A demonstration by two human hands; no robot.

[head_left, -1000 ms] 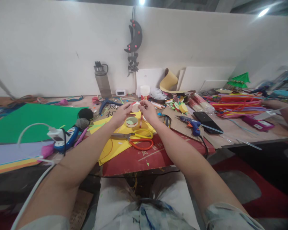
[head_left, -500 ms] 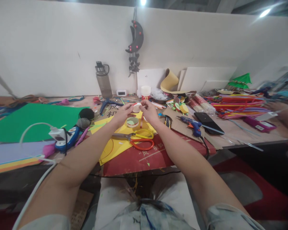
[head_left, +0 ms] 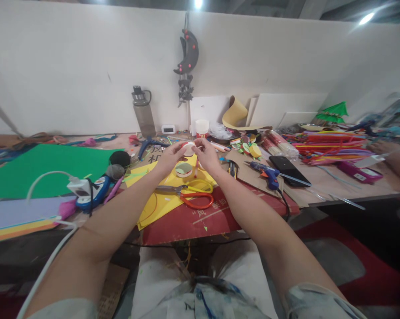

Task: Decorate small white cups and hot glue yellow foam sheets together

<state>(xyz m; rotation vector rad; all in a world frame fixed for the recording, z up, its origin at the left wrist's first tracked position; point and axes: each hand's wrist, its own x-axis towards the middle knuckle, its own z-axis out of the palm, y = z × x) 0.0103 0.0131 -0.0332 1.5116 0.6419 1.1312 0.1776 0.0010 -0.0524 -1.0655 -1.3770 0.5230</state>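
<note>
The left hand (head_left: 172,156) and right hand (head_left: 206,155) both grasp a small round red-and-white piece (head_left: 188,149), beyond the red-and-yellow-handled metal scissors (head_left: 196,199).

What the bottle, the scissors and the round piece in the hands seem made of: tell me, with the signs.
Bottle: probably smooth plastic; its grey body looks see-through.
Scissors: metal blades, going by their grey sheen; smooth yellow and red handles, plastic or coated metal.
Round piece: perhaps matte card or paper, pale with red at the edge; too small to be sure.
</note>
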